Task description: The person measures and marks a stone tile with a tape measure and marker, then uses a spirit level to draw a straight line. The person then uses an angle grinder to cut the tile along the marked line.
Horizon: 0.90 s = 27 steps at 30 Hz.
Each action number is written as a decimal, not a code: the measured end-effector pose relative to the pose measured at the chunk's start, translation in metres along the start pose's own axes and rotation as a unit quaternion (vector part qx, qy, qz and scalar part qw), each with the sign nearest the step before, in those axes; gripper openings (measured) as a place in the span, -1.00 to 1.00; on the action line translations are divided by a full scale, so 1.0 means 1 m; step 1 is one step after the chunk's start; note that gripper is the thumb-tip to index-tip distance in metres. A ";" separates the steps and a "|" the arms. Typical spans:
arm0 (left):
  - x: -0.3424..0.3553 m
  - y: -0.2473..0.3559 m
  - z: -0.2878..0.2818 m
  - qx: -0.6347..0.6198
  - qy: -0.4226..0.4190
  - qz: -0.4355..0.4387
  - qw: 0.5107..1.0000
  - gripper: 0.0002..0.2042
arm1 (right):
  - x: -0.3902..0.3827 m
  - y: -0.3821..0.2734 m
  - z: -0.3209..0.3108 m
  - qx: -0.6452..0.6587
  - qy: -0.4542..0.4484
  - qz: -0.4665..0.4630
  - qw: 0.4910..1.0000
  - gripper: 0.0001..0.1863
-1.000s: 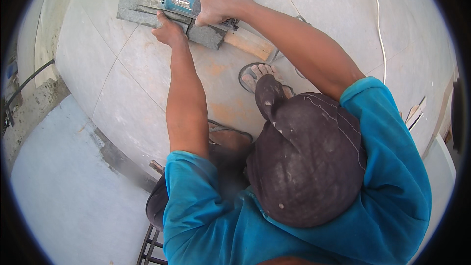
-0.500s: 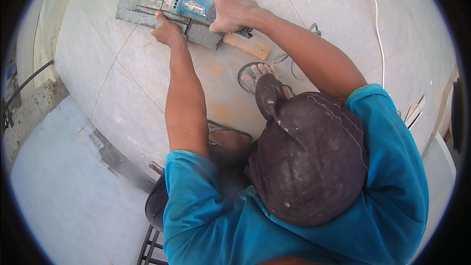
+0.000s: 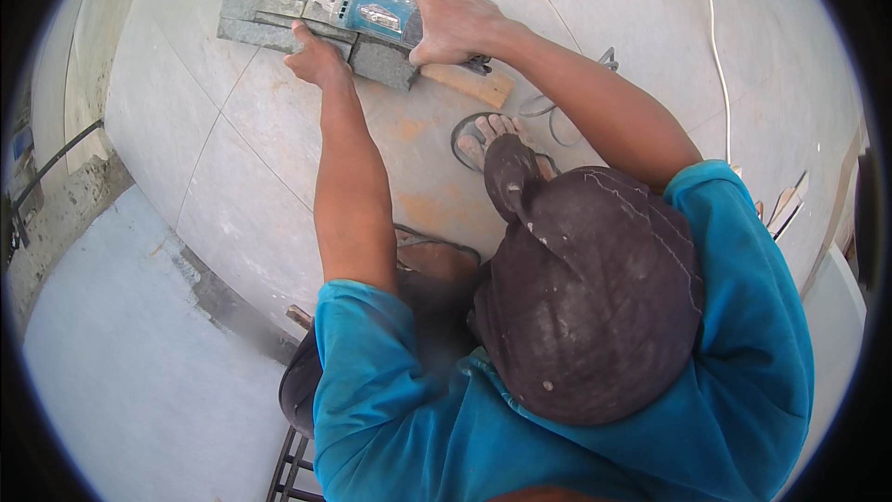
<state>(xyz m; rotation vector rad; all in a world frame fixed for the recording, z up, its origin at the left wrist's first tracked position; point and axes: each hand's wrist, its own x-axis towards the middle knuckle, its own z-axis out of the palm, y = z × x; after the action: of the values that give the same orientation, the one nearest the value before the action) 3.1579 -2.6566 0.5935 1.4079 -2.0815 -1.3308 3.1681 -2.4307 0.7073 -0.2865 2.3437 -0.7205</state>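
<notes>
Teal angle grinder (image 3: 376,11) on grey stone strips (image 3: 269,19)

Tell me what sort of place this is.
Probably a building or tiling site: the right hand grips a teal power grinder on grey stone strips, steadied by the left hand, over a dusty tiled floor.

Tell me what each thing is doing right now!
Right hand: shut on the grinder.
Left hand: pressing on a stone strip.
Grinder: lying across the stone strips.
Stone strips: flat on the floor, side by side.
White cord: loose on the floor.
</notes>
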 end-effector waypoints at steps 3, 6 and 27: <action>0.001 0.000 0.002 0.006 -0.004 -0.004 1.000 -0.14 | -0.003 0.006 0.003 0.009 0.011 -0.004 1.000 -0.16; 0.003 -0.002 0.002 0.001 0.004 0.002 1.000 -0.14 | -0.006 0.009 0.004 0.009 0.010 -0.011 1.000 -0.15; 0.001 -0.001 0.001 0.011 0.007 0.000 1.000 -0.12 | -0.010 0.009 0.005 -0.003 0.016 -0.008 1.000 -0.21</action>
<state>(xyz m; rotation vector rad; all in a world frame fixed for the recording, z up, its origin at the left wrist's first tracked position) 3.1571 -2.6571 0.5921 1.4212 -2.0925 -1.2987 3.1790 -2.4209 0.7044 -0.2986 2.3771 -0.7326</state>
